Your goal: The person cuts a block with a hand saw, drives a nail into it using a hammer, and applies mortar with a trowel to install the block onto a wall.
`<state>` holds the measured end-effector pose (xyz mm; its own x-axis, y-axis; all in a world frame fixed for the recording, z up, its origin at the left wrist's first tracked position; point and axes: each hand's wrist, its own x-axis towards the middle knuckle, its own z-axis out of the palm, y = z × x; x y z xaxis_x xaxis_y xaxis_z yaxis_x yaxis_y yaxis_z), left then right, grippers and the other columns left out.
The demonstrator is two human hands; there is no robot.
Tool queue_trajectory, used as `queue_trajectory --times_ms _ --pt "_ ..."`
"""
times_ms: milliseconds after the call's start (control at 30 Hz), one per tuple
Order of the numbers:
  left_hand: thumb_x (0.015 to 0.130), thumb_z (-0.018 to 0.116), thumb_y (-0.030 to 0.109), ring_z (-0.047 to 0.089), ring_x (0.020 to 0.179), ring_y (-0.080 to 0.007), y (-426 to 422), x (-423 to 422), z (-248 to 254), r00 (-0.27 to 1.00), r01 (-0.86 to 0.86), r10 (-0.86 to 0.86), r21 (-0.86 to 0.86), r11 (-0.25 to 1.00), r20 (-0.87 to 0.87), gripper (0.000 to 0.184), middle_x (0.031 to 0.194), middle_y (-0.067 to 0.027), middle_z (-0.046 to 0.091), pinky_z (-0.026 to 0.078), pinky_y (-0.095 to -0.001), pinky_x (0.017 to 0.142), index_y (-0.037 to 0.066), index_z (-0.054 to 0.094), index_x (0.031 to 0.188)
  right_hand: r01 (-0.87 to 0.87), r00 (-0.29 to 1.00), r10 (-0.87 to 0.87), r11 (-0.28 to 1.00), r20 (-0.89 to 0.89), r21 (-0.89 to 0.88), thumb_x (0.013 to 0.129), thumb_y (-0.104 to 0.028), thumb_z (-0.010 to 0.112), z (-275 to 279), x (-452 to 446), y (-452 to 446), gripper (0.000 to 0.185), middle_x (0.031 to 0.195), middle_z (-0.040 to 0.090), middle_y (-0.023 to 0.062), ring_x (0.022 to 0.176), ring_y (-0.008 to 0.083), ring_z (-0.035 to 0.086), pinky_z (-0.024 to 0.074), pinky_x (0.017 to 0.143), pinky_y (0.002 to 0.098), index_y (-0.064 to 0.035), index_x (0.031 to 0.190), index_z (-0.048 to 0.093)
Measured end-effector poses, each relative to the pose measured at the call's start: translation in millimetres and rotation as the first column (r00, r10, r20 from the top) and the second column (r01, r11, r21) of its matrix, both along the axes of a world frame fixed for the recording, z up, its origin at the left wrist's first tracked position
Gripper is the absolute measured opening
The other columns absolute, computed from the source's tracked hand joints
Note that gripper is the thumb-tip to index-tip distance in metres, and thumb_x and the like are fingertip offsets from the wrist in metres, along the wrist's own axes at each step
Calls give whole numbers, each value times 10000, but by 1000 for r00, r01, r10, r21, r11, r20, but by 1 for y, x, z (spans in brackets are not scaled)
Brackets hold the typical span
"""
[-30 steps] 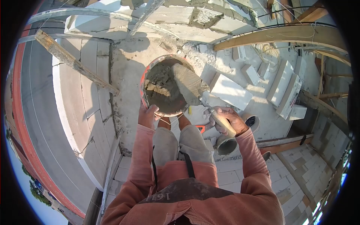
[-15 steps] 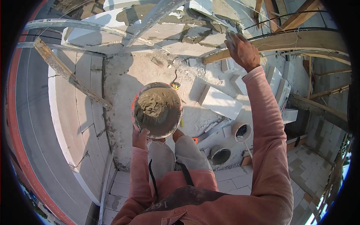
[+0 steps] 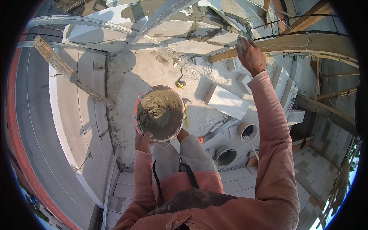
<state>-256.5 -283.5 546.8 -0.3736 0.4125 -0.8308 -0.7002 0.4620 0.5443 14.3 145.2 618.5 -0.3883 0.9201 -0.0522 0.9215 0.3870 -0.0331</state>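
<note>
My left hand (image 3: 144,142) grips the near left rim of a round bucket (image 3: 180,128), with the thumb over the edge. Wet grey mortar (image 3: 154,107) lies in it, heaped toward the far left side. Stretched forward to the upper right, my right hand (image 3: 251,56) is closed round the grey, mortar-smeared handle of a trowel (image 3: 229,22). The trowel's long blade lies against the white block wall (image 3: 168,32), near its right end, where patches of mortar show. Its handle is mostly hidden by my fingers.
On the floor lie a tape measure (image 3: 180,84), a hammer (image 3: 186,113), a handsaw (image 3: 216,132) and white blocks (image 3: 227,101). Two more buckets (image 3: 226,155) stand right of my knees. A wooden plank (image 3: 71,73) leans at left; a timber beam (image 3: 306,42) spans the right.
My right hand has moved slightly right and down, and the trowel with it. The bucket has stayed nearly in place in my left hand, while the view has shifted a little.
</note>
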Motion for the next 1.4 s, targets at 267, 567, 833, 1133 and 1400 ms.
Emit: queue_trajectory --times_ms 267,567,833,1133,1400 --pt "824 514 -7 678 970 -225 4 -5 -13 998 31 -29 26 999 -59 661 1193 -99 609 622 -397 750 106 388 1463 -77 922 58 996 -382 -35 956 -320 627 -2 -1 -64 434 1120 678 215 899 391 677 533 810 496 -16 1265 613" --pt "772 505 -41 612 1053 -156 33 -15 55 834 269 -214 36 962 -509 686 1271 -99 609 512 -267 864 -22 427 1453 -208 923 -142 598 -358 -774 967 -317 608 39 -33 -229 410 1014 693 244 958 377 692 526 817 476 12 1212 601" --pt "783 534 -36 555 1237 -309 26 -35 118 588 458 -309 -8 889 -747 840 1441 -214 516 427 -344 1044 30 266 1576 -475 854 111 564 -508 -676 977 -355 555 43 -93 -280 346 842 674 273 718 468 675 548 645 530 -42 1112 609" --pt "871 553 38 634 780 -133 24 -83 143 954 68 8 244 967 -298 454 947 -28 618 556 -306 719 36 507 1323 -472 580 -810 -245 -89 -847 1038 -317 532 126 -107 -268 343 765 602 49 516 119 555 437 424 245 -5 1128 643" --pt "875 582 73 643 730 -158 29 -182 124 999 31 -28 121 992 -24 256 863 -26 585 585 -354 585 71 542 1128 -516 386 -921 -165 -56 -840 996 -387 524 150 -188 -232 426 786 591 90 461 149 502 413 401 270 6 1146 595"
